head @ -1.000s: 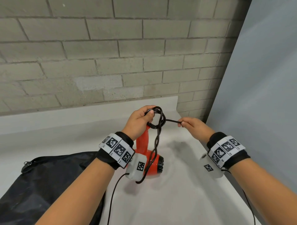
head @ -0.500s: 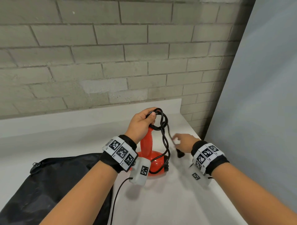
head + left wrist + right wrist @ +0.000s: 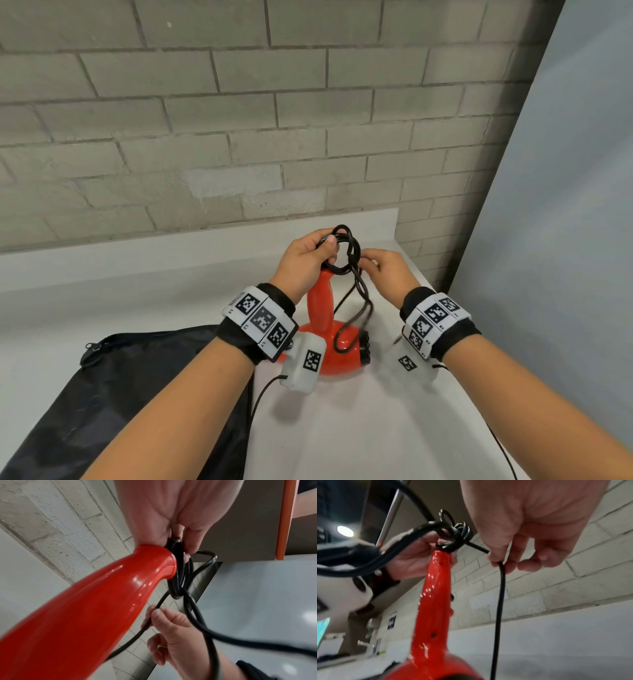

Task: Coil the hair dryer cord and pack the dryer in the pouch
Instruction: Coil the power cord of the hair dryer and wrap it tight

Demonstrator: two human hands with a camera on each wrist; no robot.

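A glossy red hair dryer [image 3: 322, 325] stands on the white counter [image 3: 359, 428] with its handle [image 3: 96, 612] pointing up. Its black cord [image 3: 346, 250] is looped into a small coil at the handle's top. My left hand [image 3: 306, 260] grips that coil [image 3: 178, 566] against the handle end. My right hand [image 3: 383, 270] pinches a single strand of the cord [image 3: 500, 588] just right of the coil, and the strand hangs down from the fingers. A black pouch [image 3: 113, 394] lies at the lower left with its zipper [image 3: 89, 349] at the top edge.
A grey brick wall [image 3: 239, 137] runs close behind the counter. A pale grey panel [image 3: 565, 240] closes off the right side, where the counter edge drops away. Thin black cables [image 3: 260, 401] trail from both wrist cameras.
My right hand dropped low beside the dryer half a second ago, then rose back up to the coil with a strand of cord. The left hand kept its hold on the coil.
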